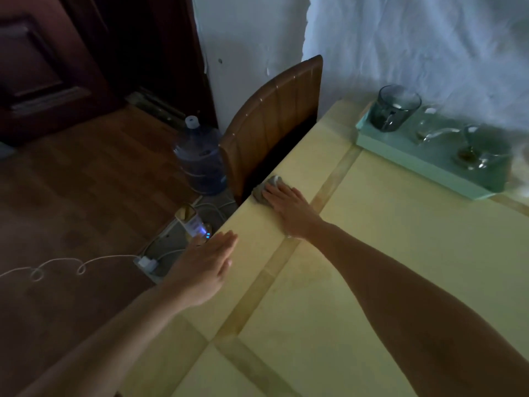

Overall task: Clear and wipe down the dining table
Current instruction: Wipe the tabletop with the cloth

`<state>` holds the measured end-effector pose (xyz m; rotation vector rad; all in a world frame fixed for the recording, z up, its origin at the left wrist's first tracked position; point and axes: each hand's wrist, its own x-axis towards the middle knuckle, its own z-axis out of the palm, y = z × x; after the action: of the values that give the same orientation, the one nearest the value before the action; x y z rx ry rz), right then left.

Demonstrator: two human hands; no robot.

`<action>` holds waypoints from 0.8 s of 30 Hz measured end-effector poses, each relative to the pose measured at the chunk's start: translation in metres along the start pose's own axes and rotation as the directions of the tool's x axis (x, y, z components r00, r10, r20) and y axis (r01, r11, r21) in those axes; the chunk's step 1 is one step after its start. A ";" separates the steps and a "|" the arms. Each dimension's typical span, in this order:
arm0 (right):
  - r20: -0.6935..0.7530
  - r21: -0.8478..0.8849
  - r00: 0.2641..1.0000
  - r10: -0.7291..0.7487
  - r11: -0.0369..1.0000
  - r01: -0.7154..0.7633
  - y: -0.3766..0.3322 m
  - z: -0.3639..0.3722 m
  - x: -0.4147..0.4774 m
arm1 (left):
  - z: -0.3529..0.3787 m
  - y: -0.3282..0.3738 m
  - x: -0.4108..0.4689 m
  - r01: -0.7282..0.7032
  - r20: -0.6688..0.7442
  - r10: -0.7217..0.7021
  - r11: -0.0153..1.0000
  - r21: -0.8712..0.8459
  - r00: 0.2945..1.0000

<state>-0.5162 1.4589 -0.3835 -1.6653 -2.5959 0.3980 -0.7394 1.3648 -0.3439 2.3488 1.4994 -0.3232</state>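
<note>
My left hand [204, 266] is flat and empty at the near surface [372, 253] edge. Farther along, my right hand [289, 212] presses straight-fingered on the cloth [264, 191], which looks soft and limp, best palmed mid-wad.

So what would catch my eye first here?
The right hand presses a grey cloth flat near the yellow table's left edge, beside a brown chair. The left hand is held open at that edge, and a pale green tray of glasses sits by the far wall.
</note>
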 end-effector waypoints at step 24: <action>-0.109 -0.041 0.994 -0.016 0.999 0.011 -0.109 0.066 -0.168 | 0.014 -0.016 -0.037 0.081 0.128 -0.081 0.997 0.004 0.989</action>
<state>-0.5527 1.2518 -0.4037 -1.6311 -2.5510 0.2485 -0.7698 1.3349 -0.3461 2.2243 1.5358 -0.4830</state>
